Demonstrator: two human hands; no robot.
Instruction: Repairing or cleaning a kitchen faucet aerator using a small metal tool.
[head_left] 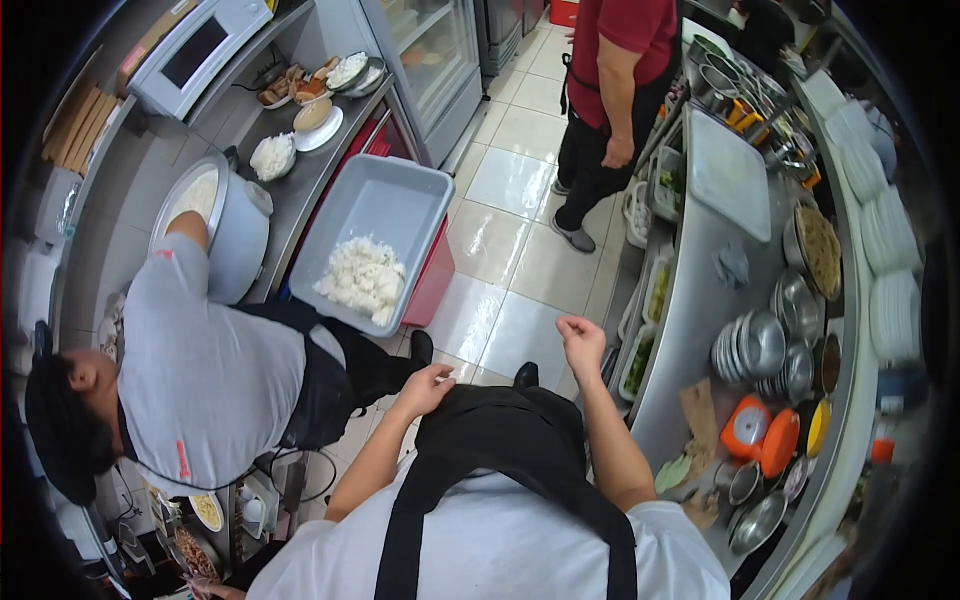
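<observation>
My left hand (428, 390) hangs in front of my black apron (500, 425), its fingers loosely bent and slightly apart, with nothing seen in it. Raised a little on the other side, my right hand (582, 348) has its fingers curled together; nothing shows in them. Neither hand touches a work surface. Ahead and to the left of my left hand is a grey plastic tub (430, 190) with a heap of white cooked rice (362, 280) in it. The steel counter (655, 395) with its sunken food containers stands nearest my right hand.
At left a co-worker (215, 370) in a grey shirt reaches into a big rice pot (240, 240). Another person (625, 75) in a red shirt stands ahead on the tiled floor (490, 230). Metal bowls (760, 345), an orange scale (745, 428) and a white cutting board (728, 175) occupy the right counter.
</observation>
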